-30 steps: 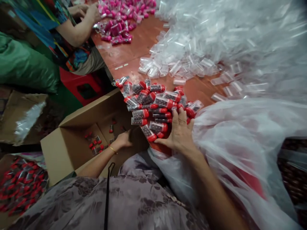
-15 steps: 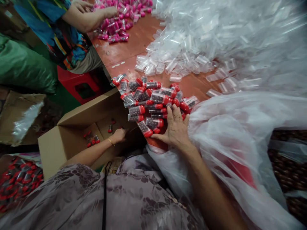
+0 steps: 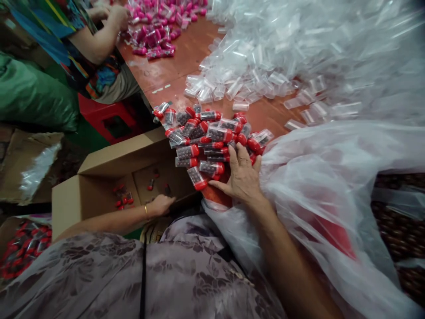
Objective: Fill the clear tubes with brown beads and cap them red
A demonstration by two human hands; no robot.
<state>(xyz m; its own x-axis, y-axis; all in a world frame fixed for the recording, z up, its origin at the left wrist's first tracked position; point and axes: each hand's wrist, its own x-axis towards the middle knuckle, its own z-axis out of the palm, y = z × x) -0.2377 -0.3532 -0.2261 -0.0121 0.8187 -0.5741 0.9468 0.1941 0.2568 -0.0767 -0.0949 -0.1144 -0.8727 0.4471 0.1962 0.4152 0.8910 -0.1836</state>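
Note:
My right hand (image 3: 245, 179) lies spread with its fingers apart on the table edge, fingertips against a pile of clear plastic tubes with red caps (image 3: 215, 133), filled with small dark balls. Some tubes at the pile's near side overhang the table edge. Below and to the left, my left hand (image 3: 161, 205), with a gold bracelet at the wrist, is closed at the near rim of an open cardboard box (image 3: 99, 190). Its fingertips are partly hidden. A few red-capped tubes (image 3: 122, 197) lie on the box floor.
Empty clear tubes (image 3: 282, 53) are heaped across the orange table (image 3: 186, 62). A co-worker's arm (image 3: 99, 42) is beside pink-capped tubes (image 3: 154, 37). White plastic sheeting (image 3: 308, 168) drapes on the right. A red stool (image 3: 102, 117) and green sack (image 3: 33, 93) stand left.
My left hand has moved down toward my body, to the box's near rim, uncovering a tube inside. My right hand has stayed at the pile. The co-worker's arm has drawn back left.

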